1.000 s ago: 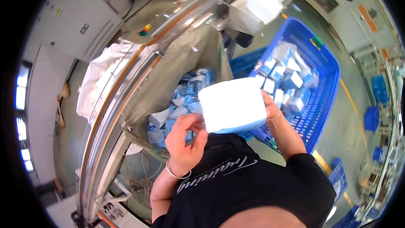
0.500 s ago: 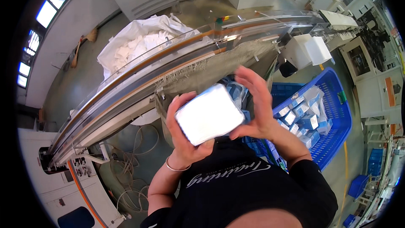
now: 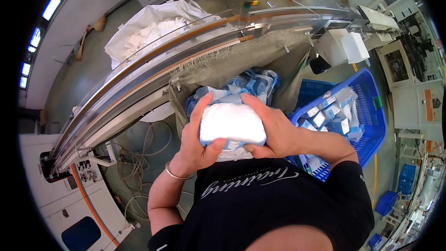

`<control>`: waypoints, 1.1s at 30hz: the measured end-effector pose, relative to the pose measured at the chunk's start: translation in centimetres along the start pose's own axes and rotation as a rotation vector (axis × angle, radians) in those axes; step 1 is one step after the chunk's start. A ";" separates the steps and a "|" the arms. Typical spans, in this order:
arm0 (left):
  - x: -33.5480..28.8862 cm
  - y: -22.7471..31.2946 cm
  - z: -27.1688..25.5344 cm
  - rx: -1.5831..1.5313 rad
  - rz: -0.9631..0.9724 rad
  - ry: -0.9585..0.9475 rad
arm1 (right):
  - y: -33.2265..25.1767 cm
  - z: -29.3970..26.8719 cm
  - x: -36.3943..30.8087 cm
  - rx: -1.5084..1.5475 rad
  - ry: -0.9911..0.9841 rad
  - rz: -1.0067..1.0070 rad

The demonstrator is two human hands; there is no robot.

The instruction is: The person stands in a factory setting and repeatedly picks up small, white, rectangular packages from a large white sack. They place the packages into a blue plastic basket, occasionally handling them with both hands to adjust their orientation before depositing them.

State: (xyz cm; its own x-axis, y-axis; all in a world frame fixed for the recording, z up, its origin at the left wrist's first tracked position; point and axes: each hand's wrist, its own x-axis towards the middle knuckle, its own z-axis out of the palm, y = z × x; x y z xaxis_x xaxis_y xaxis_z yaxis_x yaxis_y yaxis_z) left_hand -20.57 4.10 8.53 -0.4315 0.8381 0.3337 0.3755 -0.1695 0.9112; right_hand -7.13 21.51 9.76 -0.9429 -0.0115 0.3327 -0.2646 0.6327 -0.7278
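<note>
Gripping a white-and-blue wrapped pack (image 3: 232,123), with fingers (image 3: 260,108) of left hand (image 3: 193,144) and right hand (image 3: 281,132) (opposite sides), left of blue plastic basket (image 3: 370,111)

Our view, partly blocked
We cannot see the underside of the package (image 3: 232,123) or what our hands (image 3: 193,143) cover; our right forearm (image 3: 327,146) hides part of the blue crate (image 3: 373,128).

A block-shaped wrapped pack (image 3: 233,123) with rounded edges is held at its opposite ends between the left hand (image 3: 194,143) and the right hand (image 3: 278,134). The broad white face is turned upward; crinkled blue-and-white wrapping is exposed along the near side.
</note>
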 end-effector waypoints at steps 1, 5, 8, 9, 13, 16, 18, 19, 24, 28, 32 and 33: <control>0.2 -0.1 0.1 -0.041 -0.112 -0.009 | -0.4 -0.2 0.2 0.041 -0.040 0.076; 0.6 -1.1 1.5 -0.272 -0.420 -0.096 | -2.1 -3.4 0.9 -0.443 -0.074 0.045; 1.2 -1.2 2.8 -0.380 -0.444 -0.250 | -3.3 -2.7 2.5 -0.400 -0.268 -0.424; 1.6 -1.3 3.3 -0.438 -0.477 -0.285 | -3.4 -2.3 2.8 -0.350 -0.384 -0.552; 1.0 -3.2 4.5 -0.633 -0.561 -0.307 | -2.8 -2.1 1.5 -0.469 -0.441 -0.633; -1.2 -4.6 2.7 -1.250 -0.803 -0.106 | -2.1 -5.1 -1.2 -0.332 -0.249 -0.753; -2.2 -6.4 3.9 -1.226 -0.827 0.024 | 2.8 -5.7 -2.0 -0.447 -0.263 -0.748; -2.7 -6.9 4.8 -1.212 -0.911 0.089 | 4.1 -4.7 -3.4 -0.484 -0.268 -0.711; 1.7 -5.4 2.5 -0.870 -0.550 0.086 | 4.2 -3.1 -1.9 0.011 -0.202 0.036; 3.1 -3.6 2.5 -0.102 -0.226 0.108 | 1.9 -2.4 -2.1 0.380 0.018 0.460; 3.9 -3.8 3.9 -0.094 -0.085 0.218 | 0.4 -0.7 0.0 0.053 0.055 0.420; 3.9 -3.3 4.1 -0.212 -0.203 0.316 | 0.8 -0.4 0.1 0.056 0.101 0.404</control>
State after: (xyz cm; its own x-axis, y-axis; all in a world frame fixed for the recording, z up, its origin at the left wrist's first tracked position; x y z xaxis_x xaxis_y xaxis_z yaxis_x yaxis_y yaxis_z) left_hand -20.16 10.05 5.81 -0.7214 0.6713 0.1702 0.0943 -0.1483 0.9844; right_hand -7.38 22.32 9.40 -0.9494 0.3065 0.0690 0.1090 0.5274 -0.8426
